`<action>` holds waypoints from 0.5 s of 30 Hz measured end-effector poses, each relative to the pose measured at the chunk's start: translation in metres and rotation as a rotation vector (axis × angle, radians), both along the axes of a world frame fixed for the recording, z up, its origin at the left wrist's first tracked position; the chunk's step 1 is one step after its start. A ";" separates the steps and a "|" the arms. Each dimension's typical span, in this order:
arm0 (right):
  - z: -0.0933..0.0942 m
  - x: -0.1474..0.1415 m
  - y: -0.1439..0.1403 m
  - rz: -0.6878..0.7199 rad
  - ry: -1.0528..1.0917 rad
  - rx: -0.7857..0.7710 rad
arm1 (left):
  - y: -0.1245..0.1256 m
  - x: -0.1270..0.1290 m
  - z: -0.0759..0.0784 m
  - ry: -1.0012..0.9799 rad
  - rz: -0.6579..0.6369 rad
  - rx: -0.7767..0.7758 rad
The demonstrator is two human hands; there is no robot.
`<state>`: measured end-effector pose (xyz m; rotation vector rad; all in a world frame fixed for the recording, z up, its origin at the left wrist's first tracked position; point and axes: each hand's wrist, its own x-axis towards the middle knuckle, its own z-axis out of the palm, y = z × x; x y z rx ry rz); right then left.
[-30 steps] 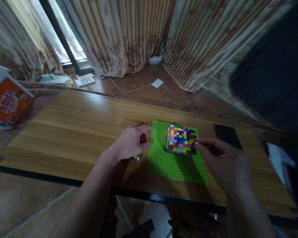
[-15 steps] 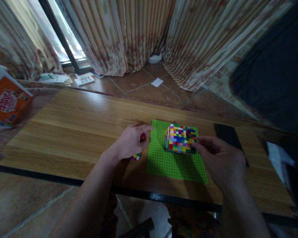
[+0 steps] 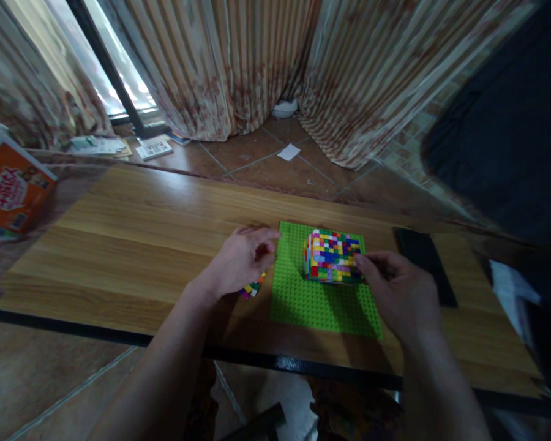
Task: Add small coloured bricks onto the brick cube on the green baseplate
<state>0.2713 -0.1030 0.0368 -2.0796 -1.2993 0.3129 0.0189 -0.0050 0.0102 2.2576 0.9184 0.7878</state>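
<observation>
A many-coloured block built of small toy bricks (image 3: 333,257) stands on the green studded baseplate (image 3: 294,300). My right hand (image 3: 401,294) is at the block's right edge, thumb and forefinger pinched together; whatever is between them is too small to make out. Left of the baseplate, my left hand (image 3: 243,260) hovers over a small pile of loose toy bricks (image 3: 252,288), which it partly covers. Its forefinger points toward the plate's edge while the thumb and other fingers curl in. What those fingers hold, if anything, is hidden.
A dark flat phone-like object (image 3: 427,263) lies right of the baseplate on the wooden table (image 3: 133,245). An orange and white package (image 3: 13,190) is at the far left. Papers (image 3: 153,149) lie on the floor behind, near striped curtains (image 3: 257,67). A large dark shape fills the upper right.
My left hand has closed its curled fingers more and now hides the red and yellow bricks seen under it before. My right hand has shifted slightly left against the block's edge.
</observation>
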 end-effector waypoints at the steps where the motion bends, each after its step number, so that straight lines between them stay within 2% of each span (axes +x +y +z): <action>1: -0.001 0.000 0.001 -0.007 0.008 -0.006 | 0.000 0.000 0.000 -0.008 0.014 -0.002; 8: -0.005 0.007 0.004 0.015 0.184 -0.013 | -0.004 -0.002 0.000 -0.080 0.040 -0.107; 15: 0.000 0.002 0.007 0.009 0.216 -0.002 | -0.006 0.000 0.003 -0.204 0.018 -0.196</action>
